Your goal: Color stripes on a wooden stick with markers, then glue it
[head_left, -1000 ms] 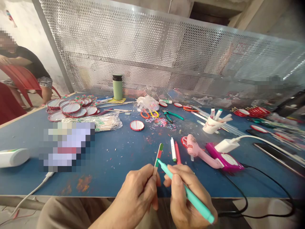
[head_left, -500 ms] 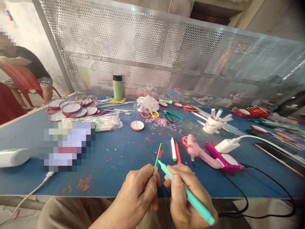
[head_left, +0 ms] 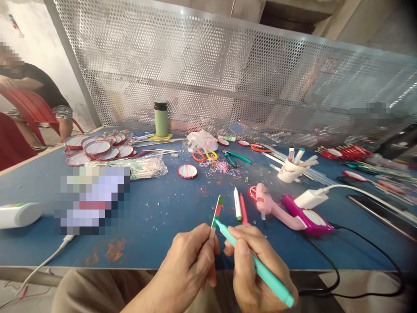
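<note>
A flat wooden craft stick (head_left: 218,208) stands up from my left hand (head_left: 192,256), pinched near its lower end. Its visible face carries green, red and teal-green bands. My right hand (head_left: 257,265) is closed around a turquoise marker pen (head_left: 269,276), holding it like a pencil. The marker's tip touches the stick's edge just above my left fingers. Just beyond my right hand lie a white marker with a green end (head_left: 237,204) and a red marker (head_left: 243,208), side by side on the blue table (head_left: 156,234).
Right of the markers lie a pink glue gun (head_left: 276,211) and a purple power strip (head_left: 308,219). Behind them is a cup of pens (head_left: 289,170). Farther back are pliers (head_left: 236,158), a green bottle (head_left: 160,119) and red-rimmed discs (head_left: 97,148). A person (head_left: 39,87) sits at left.
Almost nothing differs. The marker tip has shifted very slightly along the stick's edge, while both hands keep their place and grip.
</note>
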A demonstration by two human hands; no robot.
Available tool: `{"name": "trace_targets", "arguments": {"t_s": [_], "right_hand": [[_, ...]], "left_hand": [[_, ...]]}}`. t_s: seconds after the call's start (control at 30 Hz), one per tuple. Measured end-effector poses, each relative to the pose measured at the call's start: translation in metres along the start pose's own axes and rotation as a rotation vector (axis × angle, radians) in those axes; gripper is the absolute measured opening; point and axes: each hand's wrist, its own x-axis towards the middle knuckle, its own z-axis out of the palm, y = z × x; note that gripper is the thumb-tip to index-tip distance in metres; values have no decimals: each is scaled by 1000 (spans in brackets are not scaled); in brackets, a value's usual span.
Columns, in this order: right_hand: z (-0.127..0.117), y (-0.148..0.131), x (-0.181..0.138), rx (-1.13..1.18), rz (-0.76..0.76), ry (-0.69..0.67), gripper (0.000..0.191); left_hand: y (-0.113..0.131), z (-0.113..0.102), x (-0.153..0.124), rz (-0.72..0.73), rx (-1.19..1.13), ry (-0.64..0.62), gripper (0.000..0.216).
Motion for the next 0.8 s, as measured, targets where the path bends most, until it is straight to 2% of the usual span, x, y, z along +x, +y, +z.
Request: {"name": "trace_targets", "arguments": {"t_s": [0.8], "right_hand": [[-1,3,-4,37,-7,-20,23]], "left_hand": [[-1,0,0,-2,-6,-1,30]]}}
